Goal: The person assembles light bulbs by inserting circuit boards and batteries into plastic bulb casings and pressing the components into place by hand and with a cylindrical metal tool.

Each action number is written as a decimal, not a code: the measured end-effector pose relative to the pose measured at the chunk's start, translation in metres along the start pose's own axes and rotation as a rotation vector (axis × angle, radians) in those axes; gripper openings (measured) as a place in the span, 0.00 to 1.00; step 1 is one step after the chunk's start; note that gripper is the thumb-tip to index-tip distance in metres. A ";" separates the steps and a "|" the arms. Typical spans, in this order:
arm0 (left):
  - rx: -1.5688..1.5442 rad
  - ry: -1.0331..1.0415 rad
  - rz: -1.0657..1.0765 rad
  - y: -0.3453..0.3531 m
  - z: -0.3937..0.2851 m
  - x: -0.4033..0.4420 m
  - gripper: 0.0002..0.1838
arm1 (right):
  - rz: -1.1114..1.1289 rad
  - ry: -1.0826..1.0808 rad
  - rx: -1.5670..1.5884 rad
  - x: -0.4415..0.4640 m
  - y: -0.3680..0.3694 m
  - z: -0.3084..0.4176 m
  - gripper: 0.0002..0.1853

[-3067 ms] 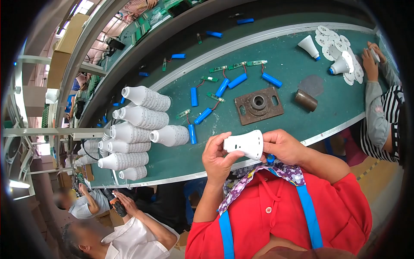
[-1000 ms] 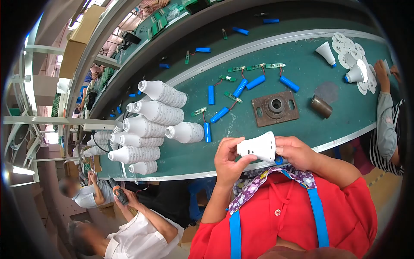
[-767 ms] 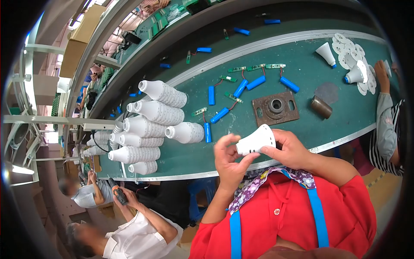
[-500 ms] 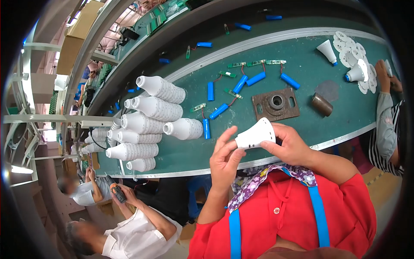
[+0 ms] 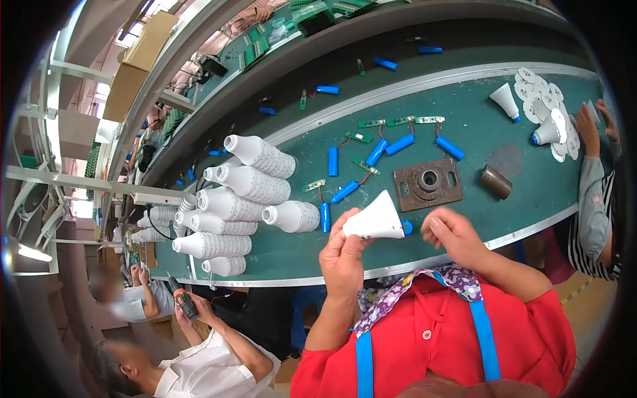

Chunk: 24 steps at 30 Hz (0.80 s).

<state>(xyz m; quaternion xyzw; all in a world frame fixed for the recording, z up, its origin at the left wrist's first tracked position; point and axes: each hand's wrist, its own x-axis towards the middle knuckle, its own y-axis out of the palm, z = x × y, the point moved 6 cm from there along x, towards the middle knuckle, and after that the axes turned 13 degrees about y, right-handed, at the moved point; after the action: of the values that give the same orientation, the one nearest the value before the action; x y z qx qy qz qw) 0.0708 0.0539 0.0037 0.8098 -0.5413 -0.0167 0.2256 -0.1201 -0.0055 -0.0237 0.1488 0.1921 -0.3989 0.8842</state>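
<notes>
Got my left hand gripping a white cone over the green bench, right hand released nearby; coworker near left's holding a drill.

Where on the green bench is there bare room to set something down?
Bare patches lie between the circuit boards and the loose white cone; between the brown cylinder and the co-worker's sleeve; and between the stacked cones and the left hand. It is crowded around the blue cylinders and white discs.
</notes>
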 end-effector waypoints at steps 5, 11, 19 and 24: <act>-0.023 0.089 0.023 0.011 -0.003 0.000 0.13 | 0.464 0.422 0.806 0.003 0.045 -0.017 0.25; -0.012 0.031 -0.024 0.009 0.004 -0.011 0.10 | 0.060 0.032 0.739 0.006 0.016 0.007 0.15; -0.017 0.062 0.038 0.017 0.001 -0.011 0.08 | -0.021 0.109 0.507 0.012 0.006 0.009 0.15; 0.008 0.001 0.032 0.016 0.011 -0.014 0.08 | -0.311 -0.358 -0.341 -0.016 0.004 0.038 0.19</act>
<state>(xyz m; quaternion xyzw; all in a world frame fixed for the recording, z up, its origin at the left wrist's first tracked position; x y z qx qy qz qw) 0.0481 0.0571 -0.0034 0.8020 -0.5540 -0.0105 0.2230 -0.1182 -0.0084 0.0174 -0.1058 0.1178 -0.5115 0.8446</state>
